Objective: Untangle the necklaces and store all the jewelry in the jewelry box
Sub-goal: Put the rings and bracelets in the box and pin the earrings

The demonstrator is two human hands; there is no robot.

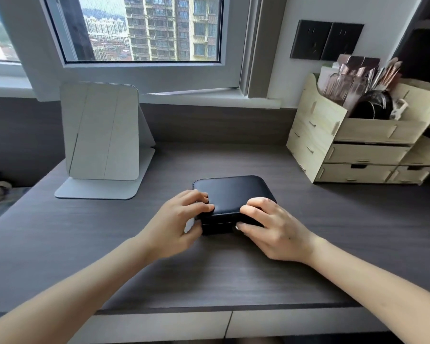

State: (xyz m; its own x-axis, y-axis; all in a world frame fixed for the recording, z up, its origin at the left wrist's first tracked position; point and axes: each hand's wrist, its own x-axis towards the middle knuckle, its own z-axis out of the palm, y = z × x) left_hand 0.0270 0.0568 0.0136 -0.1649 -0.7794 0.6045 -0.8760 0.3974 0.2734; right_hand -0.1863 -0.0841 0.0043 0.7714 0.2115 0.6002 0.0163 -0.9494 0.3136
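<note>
Jewelry box: a black, soft-cornered case with its lid down, lying flat on the grey wood-grain desk at the middle of the view. Both hands grasp its near end. The left hand clasps the near left corner, with fingers curled over the lid's edge and the thumb against the side below. The right hand clasps the near right corner the same way, knuckles bent on the lid and the thumb laid along the front wall near the seam.

From the box, a pale folding stand mirror stands at ten o'clock, well apart from it. At two o'clock a light wooden drawer organizer sits against the wall, makeup brushes upright in its top bin. A window showing apartment towers is at twelve o'clock, and two dark wall sockets are at one o'clock.
</note>
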